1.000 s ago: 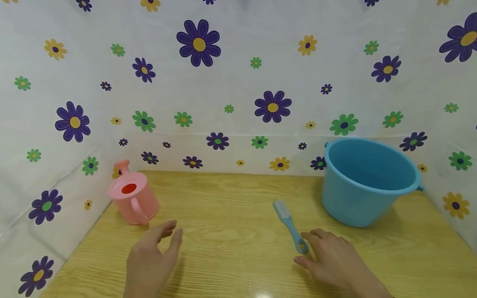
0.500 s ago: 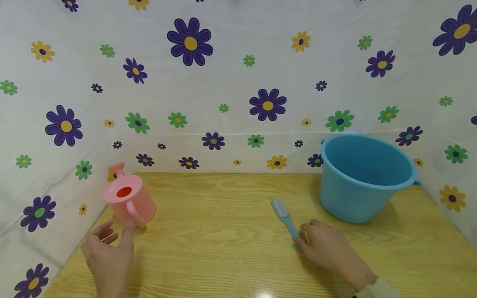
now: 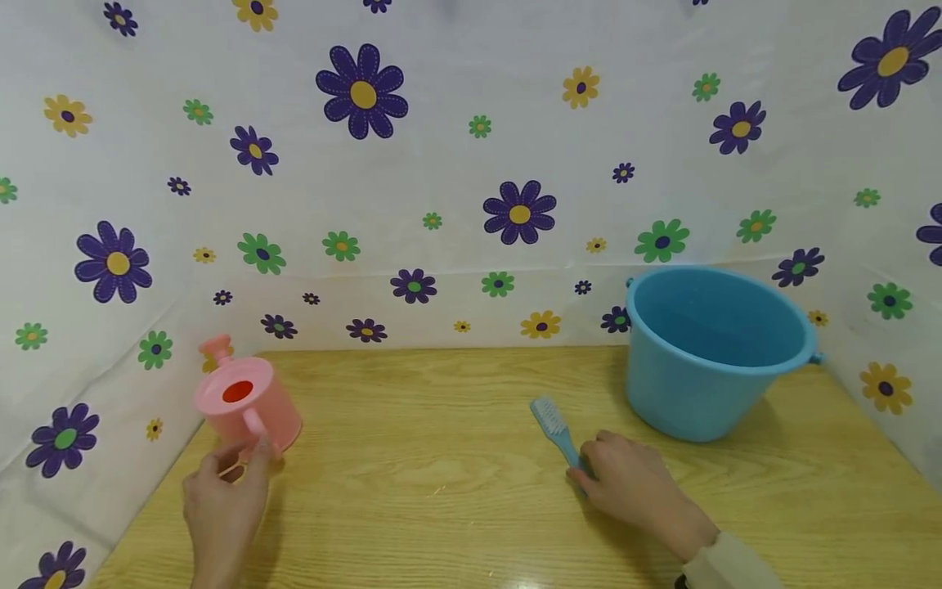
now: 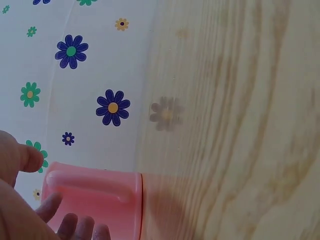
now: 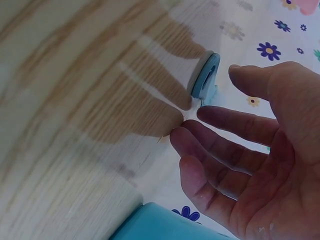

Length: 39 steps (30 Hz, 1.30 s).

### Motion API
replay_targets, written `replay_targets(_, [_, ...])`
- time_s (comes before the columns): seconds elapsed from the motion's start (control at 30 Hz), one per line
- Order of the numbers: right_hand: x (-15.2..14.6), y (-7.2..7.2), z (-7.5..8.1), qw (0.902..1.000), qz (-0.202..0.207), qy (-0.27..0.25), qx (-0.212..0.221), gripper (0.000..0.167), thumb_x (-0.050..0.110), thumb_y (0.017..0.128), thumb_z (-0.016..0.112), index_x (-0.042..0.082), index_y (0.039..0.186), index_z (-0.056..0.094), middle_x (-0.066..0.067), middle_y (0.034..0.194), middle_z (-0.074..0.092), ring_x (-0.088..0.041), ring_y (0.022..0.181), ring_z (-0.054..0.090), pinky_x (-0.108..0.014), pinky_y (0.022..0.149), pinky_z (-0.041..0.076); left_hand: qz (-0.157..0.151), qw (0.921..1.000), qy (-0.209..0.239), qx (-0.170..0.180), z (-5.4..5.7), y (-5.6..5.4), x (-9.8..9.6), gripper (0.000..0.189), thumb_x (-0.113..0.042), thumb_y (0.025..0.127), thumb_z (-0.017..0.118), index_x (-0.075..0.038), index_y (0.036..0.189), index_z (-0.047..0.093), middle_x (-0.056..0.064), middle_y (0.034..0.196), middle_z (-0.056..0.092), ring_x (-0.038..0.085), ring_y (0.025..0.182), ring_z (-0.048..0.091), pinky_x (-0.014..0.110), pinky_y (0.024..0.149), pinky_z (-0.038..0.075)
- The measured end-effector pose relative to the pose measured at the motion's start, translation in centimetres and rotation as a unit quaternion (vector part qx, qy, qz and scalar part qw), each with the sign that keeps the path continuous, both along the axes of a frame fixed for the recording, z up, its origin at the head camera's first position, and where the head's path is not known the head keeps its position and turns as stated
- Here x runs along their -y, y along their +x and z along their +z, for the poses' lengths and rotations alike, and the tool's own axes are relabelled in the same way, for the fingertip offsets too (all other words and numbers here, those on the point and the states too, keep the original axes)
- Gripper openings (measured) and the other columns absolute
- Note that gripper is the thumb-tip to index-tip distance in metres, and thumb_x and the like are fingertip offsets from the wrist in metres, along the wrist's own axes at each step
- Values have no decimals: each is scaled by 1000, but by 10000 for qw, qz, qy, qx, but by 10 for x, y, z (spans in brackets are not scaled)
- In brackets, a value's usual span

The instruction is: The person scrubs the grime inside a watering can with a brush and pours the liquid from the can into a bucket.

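Note:
A pink toy watering can (image 3: 275, 413) with a red opening stands upright at the table's left. My left hand (image 3: 224, 503) reaches to its handle (image 4: 90, 184), thumb and fingers spread on either side; the left wrist view shows a gap between thumb and fingers. Towards the right lies a blue brush (image 3: 550, 417) with pale bristles. My right hand (image 3: 633, 483) is over the brush's handle end, covering part of it in the head view. In the right wrist view, thumb and fingers stand apart around that end (image 5: 206, 82), apparently without pinching it.
A large blue bucket (image 3: 684, 401) stands behind my right hand, its opening facing up. The wooden table (image 3: 412, 458) is bordered at the back and sides by a white flower-patterned sheet (image 3: 434, 172).
My left hand has moved left to the watering can's handle. My right hand has moved slightly to the left over the brush handle. The head view has shifted a little.

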State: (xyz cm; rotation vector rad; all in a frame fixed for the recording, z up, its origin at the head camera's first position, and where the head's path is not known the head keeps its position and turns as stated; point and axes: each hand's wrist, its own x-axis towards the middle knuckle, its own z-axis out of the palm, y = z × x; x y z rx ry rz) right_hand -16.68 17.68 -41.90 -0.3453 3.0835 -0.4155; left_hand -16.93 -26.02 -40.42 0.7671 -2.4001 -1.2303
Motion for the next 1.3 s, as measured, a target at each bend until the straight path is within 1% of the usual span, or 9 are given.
replay_targets(0.13, [1, -2, 0, 10000, 30, -8, -27, 22, 31, 89, 79, 9, 92, 75, 2, 72, 52, -12, 61, 45, -25, 50, 35, 41, 9999, 69, 78, -3, -5, 3, 66, -51, 99, 55, 3, 137, 55, 25, 143, 48, 38, 119, 57, 28, 81, 42])
replay_targets(0.33, [1, -2, 0, 10000, 10, -36, 42, 20, 28, 87, 82, 10, 90, 74, 2, 72, 52, -13, 61, 46, -26, 50, 37, -212, 9993, -309, -46, -8, -16, 5, 51, -42, 100, 56, 0, 127, 67, 28, 134, 61, 33, 109, 66, 11, 69, 39])
replay_targets(0.53, [0, -1, 0, 10000, 27, -60, -44, 19, 27, 86, 82, 10, 90, 74, 2, 72, 53, -12, 61, 46, -26, 49, 37, -349, 9987, -363, 32, -10, -24, 4, 53, -46, 99, 57, -1, 125, 69, 24, 125, 69, 13, 93, 65, 22, 75, 45])
replay_targets(0.73, [-3, -1, 0, 10000, 33, -67, -38, 16, 22, 87, 81, 12, 81, 70, 1, 72, 53, -13, 60, 46, -28, 49, 38, -322, 9989, -328, 43, -12, -24, 5, 56, -47, 99, 56, 3, 123, 68, 27, 123, 70, 31, 102, 70, 16, 69, 44])
replay_targets(0.87, [-6, -1, 0, 10000, -28, -69, 28, 18, 18, 87, 79, 13, 75, 66, 1, 71, 53, -13, 60, 46, -28, 50, 39, -313, 9992, -138, 183, -12, -19, 9, 61, -50, 98, 58, 4, 124, 64, 36, 136, 52, 46, 127, 51, 26, 75, 44])
replay_targets(1.0, [-10, -1, 1, 9999, -61, -106, 95, 19, 16, 87, 78, 12, 74, 65, 0, 71, 53, -14, 61, 46, -28, 50, 39, -320, 9985, 15, 438, -10, -16, 16, 70, -51, 96, 59, 7, 135, 54, 36, 149, 27, 48, 132, 40, 43, 86, 46])
replay_targets(1.1, [-12, 0, 2, 9998, -28, -164, 81, 19, 14, 87, 77, 12, 74, 64, -1, 71, 53, -14, 62, 46, -29, 50, 38, -311, 9986, -75, 421, -8, -17, 22, 71, -47, 97, 60, 11, 136, 50, 36, 151, 26, 50, 133, 42, 55, 98, 47])
replay_targets(1.2, [-13, 0, 3, 9998, -22, -192, 89, 19, 13, 87, 77, 12, 74, 63, -1, 72, 53, -15, 62, 47, -29, 50, 39, -384, 9988, -74, 286, -6, -19, 29, 68, -42, 97, 62, 16, 131, 51, 37, 156, 23, 51, 142, 32, 65, 112, 38])
replay_targets(1.3, [-13, -1, 2, 9998, -57, -146, 104, 18, 12, 87, 77, 11, 75, 63, -1, 72, 53, -15, 62, 47, -30, 50, 40, -414, 9986, 69, 331, -4, -25, 35, 68, -45, 97, 61, 17, 126, 54, 35, 164, 18, 50, 153, 17, 68, 124, 23])
